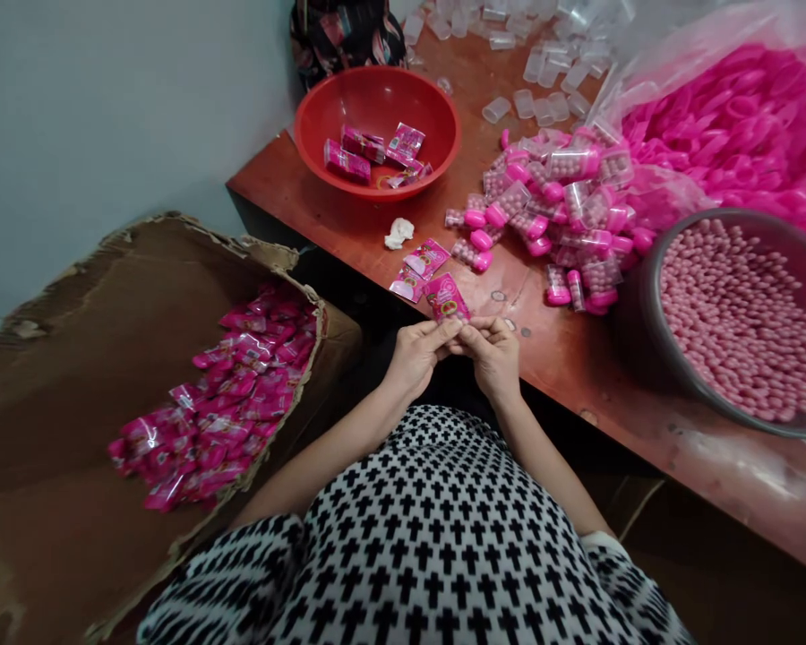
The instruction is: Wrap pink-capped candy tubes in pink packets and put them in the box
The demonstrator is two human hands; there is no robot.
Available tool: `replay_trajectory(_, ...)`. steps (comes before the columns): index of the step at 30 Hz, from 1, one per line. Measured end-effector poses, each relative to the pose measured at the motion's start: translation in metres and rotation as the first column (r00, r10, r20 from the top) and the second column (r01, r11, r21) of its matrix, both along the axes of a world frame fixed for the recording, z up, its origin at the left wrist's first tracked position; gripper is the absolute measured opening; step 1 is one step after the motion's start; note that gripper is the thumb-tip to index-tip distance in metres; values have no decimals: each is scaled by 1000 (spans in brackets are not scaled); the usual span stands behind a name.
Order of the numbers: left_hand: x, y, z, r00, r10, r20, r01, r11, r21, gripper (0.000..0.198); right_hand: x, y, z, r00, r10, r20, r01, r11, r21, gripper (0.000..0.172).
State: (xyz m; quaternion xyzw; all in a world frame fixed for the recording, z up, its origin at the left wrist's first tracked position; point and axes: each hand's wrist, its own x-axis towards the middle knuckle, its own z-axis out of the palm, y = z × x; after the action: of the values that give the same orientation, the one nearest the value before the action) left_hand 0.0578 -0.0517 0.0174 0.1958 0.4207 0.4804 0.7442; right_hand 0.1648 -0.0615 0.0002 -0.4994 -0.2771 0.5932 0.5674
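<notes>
– Grip?
– My left hand (419, 356) and right hand (494, 356) pinch a pink packet (445, 294) by its near edge, frame centre; fingers (444, 333) clamped on it.
– Good handling?
– Looks thin; I'd judge a light, even pinch best, to avoid creasing.
– Surroundings?
– Loose packets (426, 258) just beyond, red bowl (376, 94) upper centre, filled tubes (581, 219) upper right. Loose packets may crowd my forward reach.

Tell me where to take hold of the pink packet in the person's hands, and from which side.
Probably best to pinch the pink packet by its far end, coming from the table side: the left hand and right hand cover its near edge, while the flat far part juts out uncovered.
</notes>
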Motion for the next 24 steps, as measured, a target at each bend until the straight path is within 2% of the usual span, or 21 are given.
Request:
replay_trajectory(2, -12, -5, 4, 1000, 22, -15, -22, 999, 23, 27, -7, 7, 4, 996, 89, 4, -89, 996, -2, 39)
replay_trajectory(4, -32, -8, 12, 989, 140, -38, -137, 988, 71, 30, -13, 11, 10, 980, 200, 2, -200, 980, 18, 38)
replay_trajectory(6, -56, -10, 20, 929, 362, -70, -351, 926, 137, 36, -16, 13, 15, 963, 270, 11, -270, 961, 50, 35)
replay_trajectory(8, -78, -9, 23, 822, 557, -123, -532, 826, 187, 44, -13, 14, 17, 963, 265, 41, -267, 961, 71, 31)
replay_trajectory(10, -90, -2, 19, 774, 610, -171, -580, 791, 194, 46, -7, 15, 15, 974, 212, 81, -218, 974, 68, 29)
replay_trajectory(13, -83, 21, 1, 799, 536, -273, -481, 842, 245, 42, 0, 15, 9, 976, 165, 142, -173, 984, 45, 29)
replay_trajectory(14, -76, 32, -5, 795, 503, -339, -411, 858, 309, 42, 2, 15, 8, 973, 162, 163, -171, 984, 40, 30)
replay_trajectory(15, -68, 44, -12, 761, 485, -431, -324, 860, 394, 41, 3, 15, 7, 969, 164, 185, -174, 984, 37, 30)
replay_trajectory(17, -52, 69, -23, 624, 422, -658, -4, 844, 537, 34, 3, 15, 8, 959, 176, 223, -188, 982, 35, 30)
replay_trajectory(19, -41, 90, -32, 428, 414, -804, 227, 812, 538, 26, 4, 16, 10, 949, 190, 252, -206, 978, 39, 30)
replay_trajectory(21, -36, 104, -40, 285, 419, -862, 333, 800, 499, 18, 6, 17, 12, 941, 201, 271, -221, 974, 42, 30)
replay_trajectory(22, -35, 108, -43, 248, 427, -869, 349, 798, 492, 15, 7, 18, 13, 939, 203, 277, -223, 974, 43, 29)
replay_trajectory(24, -35, 112, -50, 233, 459, -857, 351, 782, 514, 14, 11, 21, 14, 934, 205, 292, -226, 973, 41, 29)
